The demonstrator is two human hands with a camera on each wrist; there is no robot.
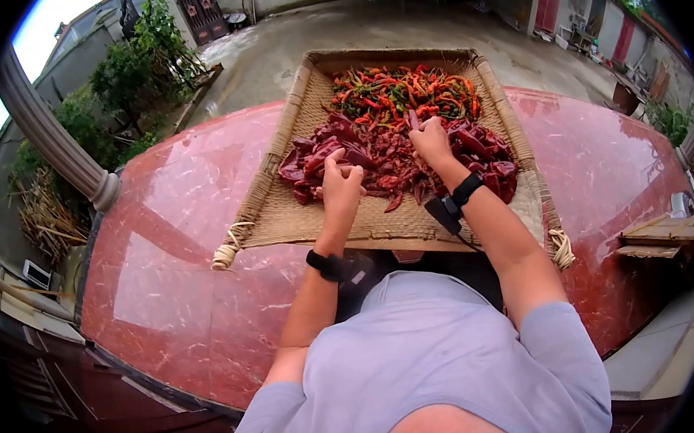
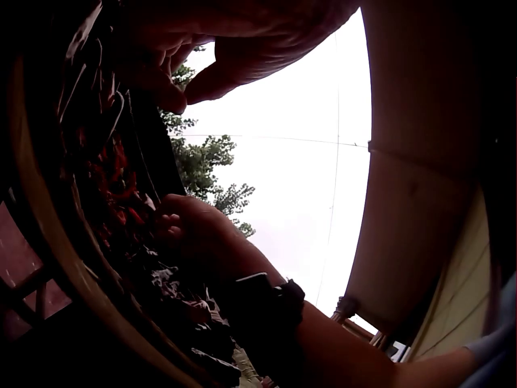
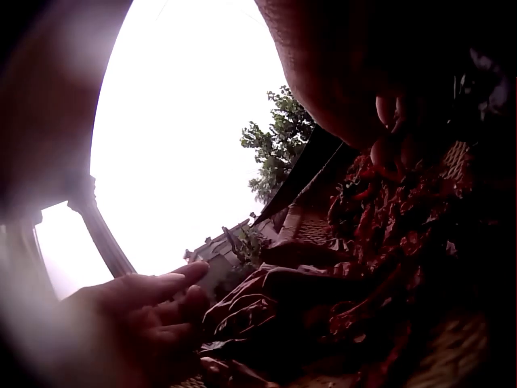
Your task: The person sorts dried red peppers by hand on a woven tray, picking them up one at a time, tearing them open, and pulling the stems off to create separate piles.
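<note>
Peppers, broad, dark red and wrinkled [image 1: 307,159], lie just beyond and under your left hand [image 1: 342,186], its fingers loosely bent and nothing seen in its grasp; your right hand [image 1: 432,140] curls above a heap of small crumpled red pieces [image 1: 396,169], though I cannot tell whether it pinches one; the black boxy device [image 1: 443,214] hanging at your right wrist could drag and scatter pieces across the tan woven tray [image 1: 283,221] if that wrist dips; the head view shows slim orange, red and green chillies [image 1: 403,92] beyond your right hand, their green lost in the wrist views' gloom; the right wrist view gives your left fingers side-on.
</note>
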